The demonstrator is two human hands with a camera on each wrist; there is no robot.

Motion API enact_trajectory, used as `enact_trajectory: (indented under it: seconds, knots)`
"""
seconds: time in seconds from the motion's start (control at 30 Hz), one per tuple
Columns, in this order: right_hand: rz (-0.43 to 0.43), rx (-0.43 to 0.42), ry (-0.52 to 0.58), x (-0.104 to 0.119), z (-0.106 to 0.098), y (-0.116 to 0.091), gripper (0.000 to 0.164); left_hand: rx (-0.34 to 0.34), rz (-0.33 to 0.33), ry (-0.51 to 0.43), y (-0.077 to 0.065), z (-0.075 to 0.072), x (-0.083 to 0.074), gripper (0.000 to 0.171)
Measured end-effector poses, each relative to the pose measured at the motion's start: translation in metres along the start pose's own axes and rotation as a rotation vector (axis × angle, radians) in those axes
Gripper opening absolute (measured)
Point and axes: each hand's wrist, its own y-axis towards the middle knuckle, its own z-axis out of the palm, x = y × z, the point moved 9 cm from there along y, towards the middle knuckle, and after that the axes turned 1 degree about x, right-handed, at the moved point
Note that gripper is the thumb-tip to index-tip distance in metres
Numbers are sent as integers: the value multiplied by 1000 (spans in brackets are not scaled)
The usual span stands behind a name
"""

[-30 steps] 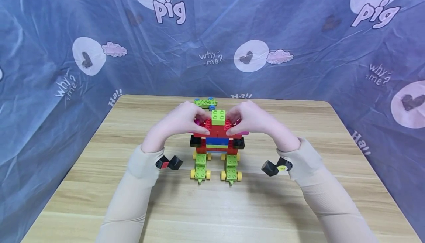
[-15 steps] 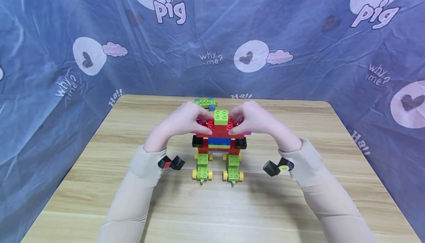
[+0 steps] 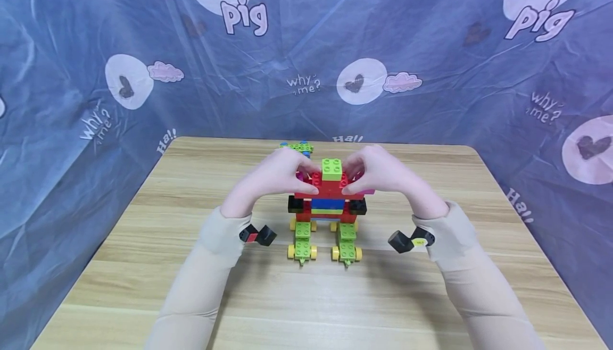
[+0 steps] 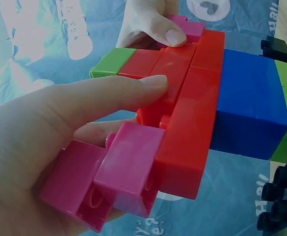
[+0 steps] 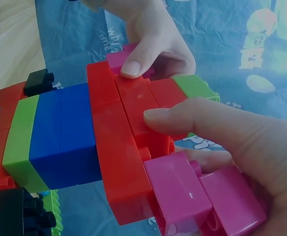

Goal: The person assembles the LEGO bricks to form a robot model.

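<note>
A toy building-block figure (image 3: 330, 188) stands upright on the table, built from red, blue, green, black and pink bricks. Its two feet are green wheeled bases (image 3: 302, 244) with yellow wheels, and a light green brick (image 3: 332, 169) tops it. My left hand (image 3: 281, 173) grips the upper red part from the left, thumb on the near face and fingers behind. My right hand (image 3: 380, 172) holds the same part from the right in the same way. Stepped pink bricks (image 4: 131, 160) lie under the left palm, and matching pink bricks (image 5: 177, 184) under the right. The fingertips behind are partly hidden.
Behind the left hand, a green wheeled base (image 3: 300, 147) with blue wheels sits near the table's far edge. The wooden table (image 3: 191, 190) ends at a blue printed curtain (image 3: 306, 47). Black bricks (image 3: 295, 204) jut out from the figure's sides.
Both hands and the block figure have shifted together to the right over the table. The grip looks unchanged, and the blue-wheeled base has stayed put, now more covered by the left hand.
</note>
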Motion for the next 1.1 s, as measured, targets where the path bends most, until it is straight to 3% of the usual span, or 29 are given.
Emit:
enact_trajectory:
  seconds: [0.27, 0.7, 1.1]
  knots:
    - [19, -9, 43, -10, -5, -8, 19, 0, -2, -32, 11, 6, -4, 39]
    - [50, -16, 73, -29, -17, -22, 23, 1, -2, 20, 32, 15, -14, 40]
    - [49, -10, 53, -34, -23, -27, 26, 9, -4, 25, 38, 19, -19, 41]
